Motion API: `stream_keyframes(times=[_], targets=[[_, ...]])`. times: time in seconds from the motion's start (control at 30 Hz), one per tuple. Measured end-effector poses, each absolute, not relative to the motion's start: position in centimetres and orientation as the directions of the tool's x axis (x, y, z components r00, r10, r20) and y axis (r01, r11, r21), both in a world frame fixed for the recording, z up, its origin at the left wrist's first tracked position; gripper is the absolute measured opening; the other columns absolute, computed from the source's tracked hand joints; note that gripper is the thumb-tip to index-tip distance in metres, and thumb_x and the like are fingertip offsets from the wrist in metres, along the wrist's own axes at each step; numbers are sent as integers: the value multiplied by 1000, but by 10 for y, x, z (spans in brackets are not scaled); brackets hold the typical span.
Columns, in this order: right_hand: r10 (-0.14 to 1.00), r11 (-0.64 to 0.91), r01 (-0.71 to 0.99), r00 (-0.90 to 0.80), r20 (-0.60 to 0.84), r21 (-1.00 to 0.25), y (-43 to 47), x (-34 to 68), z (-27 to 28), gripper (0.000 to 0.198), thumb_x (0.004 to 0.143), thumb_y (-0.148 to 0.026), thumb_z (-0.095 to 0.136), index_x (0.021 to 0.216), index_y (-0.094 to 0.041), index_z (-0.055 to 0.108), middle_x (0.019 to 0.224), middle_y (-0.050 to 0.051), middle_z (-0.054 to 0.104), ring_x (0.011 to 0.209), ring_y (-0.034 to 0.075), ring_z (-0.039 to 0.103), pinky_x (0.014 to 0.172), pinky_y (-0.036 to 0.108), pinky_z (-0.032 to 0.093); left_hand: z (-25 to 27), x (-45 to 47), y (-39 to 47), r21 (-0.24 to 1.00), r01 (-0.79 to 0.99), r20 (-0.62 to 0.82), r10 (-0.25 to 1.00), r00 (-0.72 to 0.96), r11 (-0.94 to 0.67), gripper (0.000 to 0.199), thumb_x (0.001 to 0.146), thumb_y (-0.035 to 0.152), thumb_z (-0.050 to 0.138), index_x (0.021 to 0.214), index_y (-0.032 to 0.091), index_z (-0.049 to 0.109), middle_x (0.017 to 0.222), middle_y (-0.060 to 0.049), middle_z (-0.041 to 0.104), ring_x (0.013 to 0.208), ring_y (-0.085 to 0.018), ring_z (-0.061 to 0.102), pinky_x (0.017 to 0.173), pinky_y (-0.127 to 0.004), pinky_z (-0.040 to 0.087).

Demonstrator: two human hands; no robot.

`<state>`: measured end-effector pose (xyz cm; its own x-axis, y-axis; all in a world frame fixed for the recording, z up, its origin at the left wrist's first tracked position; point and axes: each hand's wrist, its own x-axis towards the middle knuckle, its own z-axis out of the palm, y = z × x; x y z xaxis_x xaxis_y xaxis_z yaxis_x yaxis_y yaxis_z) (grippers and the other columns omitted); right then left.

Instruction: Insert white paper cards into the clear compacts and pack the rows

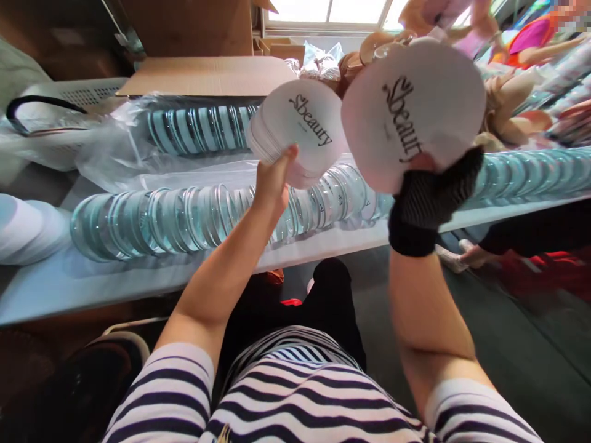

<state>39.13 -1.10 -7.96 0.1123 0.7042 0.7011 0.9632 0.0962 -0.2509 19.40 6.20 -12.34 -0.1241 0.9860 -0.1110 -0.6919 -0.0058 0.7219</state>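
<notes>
Dark floor [517,344] lies open to the right of the wearer's striped shirt [286,394], giving the right elbow free space, while the left forearm reaches over the front edge of the long pale table [115,280]. The left hand [273,178], bare, grips a stack of white discs [307,126] by its lower rim, thumb on the top face. The right hand [429,191], in a dark glove, pinches a large white disc [415,104] at its bottom edge; whether more lie behind it cannot be told. Both are held up above the table, rims just beside each other. They are round, without a long axis; their printed faces turn toward the wearer, and the word "beauty" slopes down to the right, more steeply on the right-hand one. Layered edges show along the stack's left side.

Beneath and beyond, a row of clear containers [161,221] runs lengthwise along the table, leaving a narrow strip at the front. Farther back come a bagged row [203,129], a cardboard flap [207,77] and a window [327,11].
</notes>
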Motion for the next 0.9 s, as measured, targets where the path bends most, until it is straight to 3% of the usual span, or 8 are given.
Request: stream_keyframes(times=[0.07, 0.13, 0.2, 0.3, 0.53, 0.73, 0.9], targets=[[726, -59, 979, 175, 665, -193, -51, 392, -77, 60, 93, -55, 40, 128, -8, 56, 112, 24, 65, 100, 38, 66, 84, 56, 53, -126, 186, 72, 709, -706, -147, 980, -133, 11, 28, 77, 25, 78, 104, 25, 72, 111, -2, 76, 125, -23, 62, 107, -38, 48], [875, -85, 989, 131, 466, -119, -92, 383, -81, 49, 92, -50, 44, 120, -14, 62, 93, 17, 71, 79, 32, 69, 68, 44, 55, -130, 181, 79, 685, -728, -181, 977, -116, 41, 33, 78, 30, 79, 109, 27, 72, 119, -2, 74, 131, -24, 57, 109, -40, 47], [954, -87, 995, 99, 283, -54, -120, 371, -87, 42, 93, -44, 45, 117, -16, 64, 80, 13, 71, 69, 27, 68, 61, 35, 51, -134, 178, 81, 654, -753, -214, 973, -88, 76, 30, 78, 27, 79, 107, 27, 73, 120, -2, 73, 132, -25, 56, 109, -41, 48], [982, -108, 994, 108, 152, -6, -128, 356, -95, 42, 92, -41, 44, 121, -16, 63, 77, 12, 72, 67, 26, 67, 58, 31, 46, -137, 178, 81, 627, -772, -235, 970, -59, 106, 28, 79, 23, 78, 106, 25, 73, 119, -2, 73, 133, -25, 55, 108, -41, 48], [998, -30, 997, 27, -55, -66, -47, 327, -98, 43, 94, -30, 37, 130, -13, 54, 94, 16, 73, 76, 27, 67, 62, 31, 43, -143, 181, 84, 629, -769, -208, 978, -22, 116, 35, 84, 23, 71, 119, 25, 69, 124, -3, 71, 134, -24, 53, 111, -41, 44], [997, 20, 1000, -20, -79, -8, -16, 327, -82, 38, 97, -37, 37, 120, -15, 57, 91, 15, 72, 77, 25, 65, 65, 30, 42, -146, 180, 87, 622, -770, -237, 971, -13, 142, 46, 83, 28, 72, 128, 28, 64, 127, -3, 70, 131, -24, 56, 110, -42, 46], [995, -6, 996, 15, 103, -88, -13, 324, -98, 32, 96, -31, 40, 114, -13, 60, 90, 14, 71, 76, 23, 63, 69, 31, 44, -152, 177, 95, 604, -779, -274, 962, -1, 171, 44, 78, 26, 78, 120, 23, 67, 123, -7, 72, 131, -29, 57, 107, -44, 49]])
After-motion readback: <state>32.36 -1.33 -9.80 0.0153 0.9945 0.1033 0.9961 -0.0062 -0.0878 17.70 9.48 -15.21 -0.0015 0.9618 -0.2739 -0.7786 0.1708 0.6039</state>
